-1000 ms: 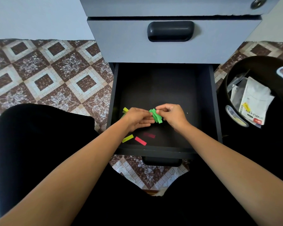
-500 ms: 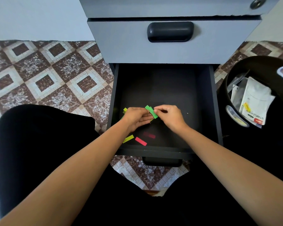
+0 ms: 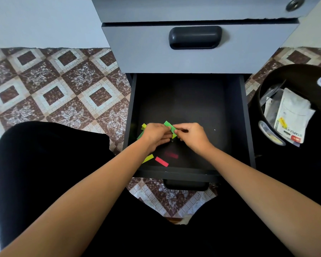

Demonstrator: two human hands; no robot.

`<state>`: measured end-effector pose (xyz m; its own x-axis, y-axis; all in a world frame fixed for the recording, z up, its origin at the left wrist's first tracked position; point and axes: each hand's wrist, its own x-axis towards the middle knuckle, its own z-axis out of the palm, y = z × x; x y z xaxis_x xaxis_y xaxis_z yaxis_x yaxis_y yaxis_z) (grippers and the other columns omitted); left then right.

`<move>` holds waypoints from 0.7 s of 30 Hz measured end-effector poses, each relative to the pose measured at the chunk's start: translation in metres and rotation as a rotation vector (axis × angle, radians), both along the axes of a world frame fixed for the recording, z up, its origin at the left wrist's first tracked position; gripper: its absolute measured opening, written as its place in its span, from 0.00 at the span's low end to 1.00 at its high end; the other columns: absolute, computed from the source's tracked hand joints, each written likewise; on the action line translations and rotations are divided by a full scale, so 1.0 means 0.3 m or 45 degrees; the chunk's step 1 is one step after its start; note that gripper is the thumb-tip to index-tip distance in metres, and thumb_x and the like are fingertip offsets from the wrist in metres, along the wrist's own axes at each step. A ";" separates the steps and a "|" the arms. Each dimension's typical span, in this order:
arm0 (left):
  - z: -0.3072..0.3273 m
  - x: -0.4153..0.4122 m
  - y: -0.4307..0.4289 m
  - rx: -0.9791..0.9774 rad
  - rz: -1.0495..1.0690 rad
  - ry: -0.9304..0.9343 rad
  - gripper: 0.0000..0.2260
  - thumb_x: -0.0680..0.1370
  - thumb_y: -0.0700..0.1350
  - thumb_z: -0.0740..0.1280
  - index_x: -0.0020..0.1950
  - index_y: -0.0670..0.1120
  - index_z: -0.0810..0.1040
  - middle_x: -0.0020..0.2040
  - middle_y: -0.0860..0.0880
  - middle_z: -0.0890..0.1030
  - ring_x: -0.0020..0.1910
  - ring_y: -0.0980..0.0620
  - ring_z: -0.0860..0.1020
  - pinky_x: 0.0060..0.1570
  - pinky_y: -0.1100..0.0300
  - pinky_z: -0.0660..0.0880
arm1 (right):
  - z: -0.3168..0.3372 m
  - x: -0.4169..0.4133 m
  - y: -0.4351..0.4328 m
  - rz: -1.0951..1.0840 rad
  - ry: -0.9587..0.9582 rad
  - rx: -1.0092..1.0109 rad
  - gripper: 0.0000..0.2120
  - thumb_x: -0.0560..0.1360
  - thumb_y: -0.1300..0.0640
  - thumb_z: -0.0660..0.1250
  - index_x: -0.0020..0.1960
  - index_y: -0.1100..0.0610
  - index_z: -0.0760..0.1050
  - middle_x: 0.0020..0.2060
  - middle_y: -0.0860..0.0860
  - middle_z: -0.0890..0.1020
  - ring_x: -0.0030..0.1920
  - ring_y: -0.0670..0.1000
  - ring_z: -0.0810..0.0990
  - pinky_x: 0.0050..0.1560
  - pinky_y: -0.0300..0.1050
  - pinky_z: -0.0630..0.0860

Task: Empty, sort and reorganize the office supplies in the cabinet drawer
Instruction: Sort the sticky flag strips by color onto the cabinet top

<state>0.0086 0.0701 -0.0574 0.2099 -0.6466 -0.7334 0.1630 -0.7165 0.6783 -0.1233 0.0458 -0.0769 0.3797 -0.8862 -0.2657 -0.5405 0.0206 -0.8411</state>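
Observation:
The bottom drawer (image 3: pixel 246 127) of the grey cabinet stands pulled out, dark inside. Both hands meet over its front half. My left hand (image 3: pixel 156 135) and my right hand (image 3: pixel 192 135) together pinch a small stack of green sticky flags (image 3: pixel 170 125). More yellow and green flags (image 3: pixel 143 127) poke out behind my left hand. On the drawer floor near the front lie a yellow flag (image 3: pixel 148 158), a bright red flag (image 3: pixel 161 161) and a dim red flag (image 3: pixel 171 154).
A closed grey drawer with a dark handle (image 3: pixel 195 37) sits above the open one. To the right a black bin (image 3: pixel 296 75) holds a white staples packet (image 3: pixel 293 117) and other packets. Patterned floor tiles (image 3: pixel 54 86) spread to the left.
The green flags have tilted and shifted slightly left between my fingertips, and my hands have drawn closer together. The loose flags on the drawer floor have not moved.

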 end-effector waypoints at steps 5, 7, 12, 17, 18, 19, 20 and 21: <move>0.063 0.059 -0.024 -0.164 -0.105 -0.243 0.09 0.80 0.39 0.62 0.39 0.43 0.74 0.36 0.46 0.77 0.36 0.54 0.77 0.43 0.60 0.77 | 0.011 0.036 -0.025 -0.113 -0.144 0.074 0.10 0.77 0.58 0.65 0.56 0.57 0.80 0.39 0.45 0.81 0.40 0.46 0.81 0.47 0.44 0.79; 0.098 0.104 -0.029 -0.231 -0.120 -0.354 0.10 0.79 0.39 0.62 0.37 0.43 0.73 0.35 0.46 0.76 0.36 0.53 0.77 0.43 0.61 0.78 | 0.019 0.046 -0.030 -0.095 -0.108 0.042 0.11 0.78 0.56 0.64 0.57 0.56 0.79 0.42 0.46 0.81 0.44 0.47 0.80 0.49 0.44 0.78; 0.170 0.209 -0.021 -0.309 0.014 -0.335 0.09 0.79 0.38 0.61 0.39 0.44 0.74 0.37 0.46 0.77 0.35 0.54 0.77 0.44 0.61 0.78 | 0.019 0.062 -0.037 0.138 0.200 -0.076 0.14 0.78 0.56 0.64 0.63 0.57 0.76 0.55 0.51 0.80 0.56 0.47 0.77 0.55 0.38 0.72; 0.179 0.261 0.000 -0.305 0.082 -0.295 0.09 0.79 0.37 0.61 0.39 0.43 0.74 0.36 0.46 0.77 0.34 0.54 0.77 0.41 0.63 0.78 | -0.028 0.108 -0.038 0.283 0.353 -0.147 0.14 0.77 0.58 0.65 0.62 0.56 0.76 0.54 0.55 0.80 0.53 0.51 0.79 0.55 0.44 0.75; 0.178 0.267 0.004 -0.301 0.089 -0.286 0.09 0.79 0.37 0.61 0.39 0.43 0.74 0.36 0.46 0.77 0.34 0.54 0.77 0.40 0.64 0.78 | -0.039 0.122 -0.038 0.316 0.390 -0.184 0.14 0.77 0.58 0.64 0.62 0.56 0.77 0.54 0.55 0.80 0.53 0.52 0.78 0.55 0.45 0.75; 0.176 0.271 0.006 -0.295 0.096 -0.275 0.09 0.79 0.37 0.62 0.39 0.43 0.74 0.36 0.46 0.77 0.33 0.54 0.77 0.39 0.64 0.78 | -0.048 0.135 -0.038 0.343 0.419 -0.219 0.14 0.77 0.58 0.64 0.62 0.55 0.77 0.54 0.55 0.79 0.53 0.52 0.78 0.54 0.45 0.74; 0.174 0.277 0.009 -0.289 0.106 -0.258 0.09 0.79 0.37 0.62 0.39 0.43 0.73 0.36 0.46 0.77 0.33 0.54 0.77 0.38 0.64 0.78 | -0.055 0.151 -0.037 0.361 0.438 -0.244 0.14 0.77 0.57 0.63 0.62 0.55 0.77 0.54 0.55 0.78 0.54 0.53 0.78 0.53 0.45 0.74; 0.172 0.281 0.009 -0.284 0.116 -0.237 0.09 0.79 0.37 0.62 0.39 0.43 0.73 0.36 0.46 0.77 0.33 0.54 0.77 0.39 0.64 0.78 | -0.059 0.165 -0.039 0.377 0.455 -0.266 0.14 0.77 0.57 0.63 0.61 0.55 0.77 0.54 0.55 0.78 0.54 0.54 0.77 0.53 0.46 0.74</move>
